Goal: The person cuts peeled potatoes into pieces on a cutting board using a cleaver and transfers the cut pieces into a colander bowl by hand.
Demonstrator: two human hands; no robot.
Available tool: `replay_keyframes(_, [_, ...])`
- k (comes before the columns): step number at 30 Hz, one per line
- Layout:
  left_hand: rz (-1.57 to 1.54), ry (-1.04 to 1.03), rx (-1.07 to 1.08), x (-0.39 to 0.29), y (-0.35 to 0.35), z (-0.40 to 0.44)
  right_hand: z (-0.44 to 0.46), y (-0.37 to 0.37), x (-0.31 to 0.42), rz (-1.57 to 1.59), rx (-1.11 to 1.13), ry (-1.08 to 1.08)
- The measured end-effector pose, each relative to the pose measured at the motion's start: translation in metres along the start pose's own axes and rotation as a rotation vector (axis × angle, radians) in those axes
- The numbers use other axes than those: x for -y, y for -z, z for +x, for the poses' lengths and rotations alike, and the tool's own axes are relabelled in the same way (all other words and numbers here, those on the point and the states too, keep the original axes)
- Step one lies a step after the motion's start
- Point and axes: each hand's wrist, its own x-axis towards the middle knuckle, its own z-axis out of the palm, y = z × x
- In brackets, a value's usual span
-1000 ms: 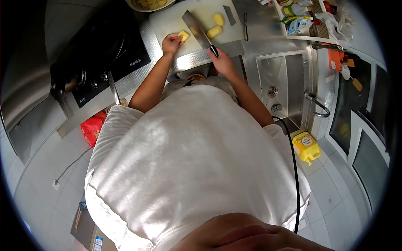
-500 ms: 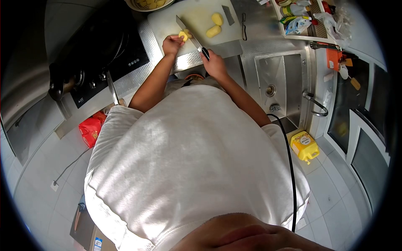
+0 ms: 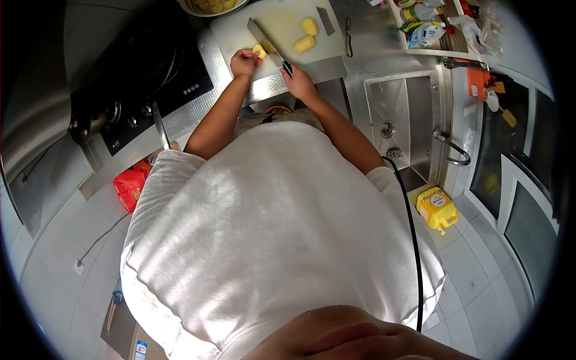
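Note:
My right hand (image 3: 299,83) is closed around the black handle of a kitchen knife (image 3: 261,37), whose broad blade points up and left over the white cutting board (image 3: 240,33). Against the blade's left side lies a peeled yellow potato piece (image 3: 259,51), pinched by the fingers of my left hand (image 3: 245,63). Whether the edge is inside the potato is hidden by the blade. Two peeled potatoes (image 3: 305,44) rest further right on the board, beside a flat grey blade-like piece (image 3: 326,21).
A bowl of yellow pieces (image 3: 237,7) stands behind the board. To the left is a black cooktop (image 3: 192,66) with a dark pan (image 3: 141,60). On the right are a steel sink (image 3: 390,102), a faucet (image 3: 453,150) and a shelf of bottles and bags (image 3: 426,36).
The knife and my right hand have shifted slightly left and toward me. The potato under the left fingers has moved a little left, and less of it shows right of the blade.

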Motion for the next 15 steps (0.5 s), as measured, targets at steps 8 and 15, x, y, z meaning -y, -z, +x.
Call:
replay_keyframes(8, [-0.119, 0.053, -0.048, -0.005, 0.011, -0.002, -0.006, 0.039, 0.009, 0.084, 0.039, -0.087])
replay_keyframes(15, [-0.116, 0.043, -0.065, 0.002, 0.011, 0.000, -0.020, 0.045, 0.021, -0.052, 0.084, -0.029])
